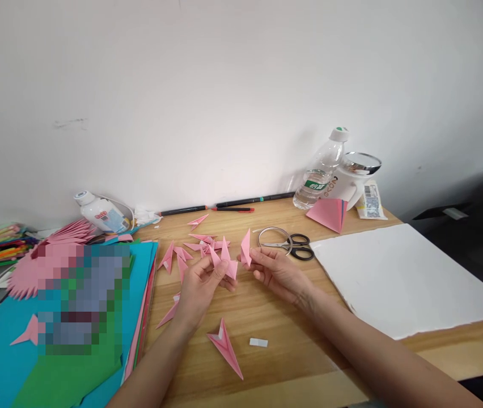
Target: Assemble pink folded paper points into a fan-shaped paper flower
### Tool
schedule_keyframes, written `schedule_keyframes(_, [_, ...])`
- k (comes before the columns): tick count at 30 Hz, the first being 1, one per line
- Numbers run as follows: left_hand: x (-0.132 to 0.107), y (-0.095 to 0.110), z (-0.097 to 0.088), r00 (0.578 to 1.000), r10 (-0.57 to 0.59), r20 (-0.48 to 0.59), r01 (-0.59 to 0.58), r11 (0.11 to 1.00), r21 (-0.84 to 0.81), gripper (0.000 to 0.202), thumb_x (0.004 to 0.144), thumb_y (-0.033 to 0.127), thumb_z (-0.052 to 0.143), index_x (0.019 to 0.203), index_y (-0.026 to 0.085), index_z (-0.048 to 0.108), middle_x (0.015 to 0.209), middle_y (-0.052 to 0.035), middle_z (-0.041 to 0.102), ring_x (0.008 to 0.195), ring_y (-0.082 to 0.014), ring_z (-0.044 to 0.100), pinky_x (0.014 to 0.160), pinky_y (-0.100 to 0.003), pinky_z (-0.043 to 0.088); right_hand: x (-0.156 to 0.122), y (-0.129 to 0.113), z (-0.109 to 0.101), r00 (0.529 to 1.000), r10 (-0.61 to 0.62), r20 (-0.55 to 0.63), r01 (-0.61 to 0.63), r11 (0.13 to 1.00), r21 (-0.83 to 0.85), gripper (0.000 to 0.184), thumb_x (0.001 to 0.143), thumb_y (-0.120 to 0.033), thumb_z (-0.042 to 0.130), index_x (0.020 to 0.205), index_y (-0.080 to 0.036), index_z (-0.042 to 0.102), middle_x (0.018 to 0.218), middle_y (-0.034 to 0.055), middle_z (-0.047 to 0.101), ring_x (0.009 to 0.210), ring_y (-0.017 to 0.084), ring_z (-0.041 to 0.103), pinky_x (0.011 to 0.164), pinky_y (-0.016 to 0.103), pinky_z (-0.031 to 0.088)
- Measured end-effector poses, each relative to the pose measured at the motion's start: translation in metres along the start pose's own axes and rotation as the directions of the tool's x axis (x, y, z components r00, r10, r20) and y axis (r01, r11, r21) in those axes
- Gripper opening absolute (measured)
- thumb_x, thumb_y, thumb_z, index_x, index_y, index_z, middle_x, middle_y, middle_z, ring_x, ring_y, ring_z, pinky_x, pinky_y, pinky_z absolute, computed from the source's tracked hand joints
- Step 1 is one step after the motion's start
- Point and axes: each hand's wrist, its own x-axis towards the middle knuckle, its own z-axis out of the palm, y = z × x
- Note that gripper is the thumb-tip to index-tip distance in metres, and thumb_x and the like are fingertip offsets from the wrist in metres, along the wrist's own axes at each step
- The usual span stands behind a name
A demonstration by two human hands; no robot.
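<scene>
My left hand (201, 289) is closed on a cluster of joined pink folded paper points (223, 258), held just above the wooden table (275, 334). My right hand (273, 271) pinches a single pink folded paper point (245, 247) upright, close to the right side of that cluster. Several more loose pink folded points (182, 255) lie on the table beyond my left hand. A longer pink folded piece (225, 345) rests near the front, beside a small white scrap (258, 342).
Scissors (295, 246) and a metal ring (274, 238) lie behind my right hand. A white sheet (398, 277) covers the right. Coloured paper stacks (3, 362) fill the left. A water bottle (320, 170), glue bottle (99, 212), pens (241, 202) and a pink folded square (329, 214) line the wall.
</scene>
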Motion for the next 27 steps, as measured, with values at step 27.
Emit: schedule_keyframes(27, [-0.0011, 0.0038, 0.0036, 0.998, -0.065, 0.000, 0.065, 0.997, 0.039, 0.020, 0.074, 0.033, 0.063, 0.070, 0.013, 0.059, 0.060, -0.0022, 0.067, 0.054, -0.0179, 0.066, 0.049, -0.028, 0.055, -0.0050, 0.0062, 0.0077, 0.978, -0.189, 0.089, 0.209, 0.895, -0.395, 0.026, 0.068, -0.039, 0.070, 0.078, -0.016, 0.063, 0.068, 0.0002, 0.066, 0.060, 0.010, 0.058, 0.050, 0.019, 0.046])
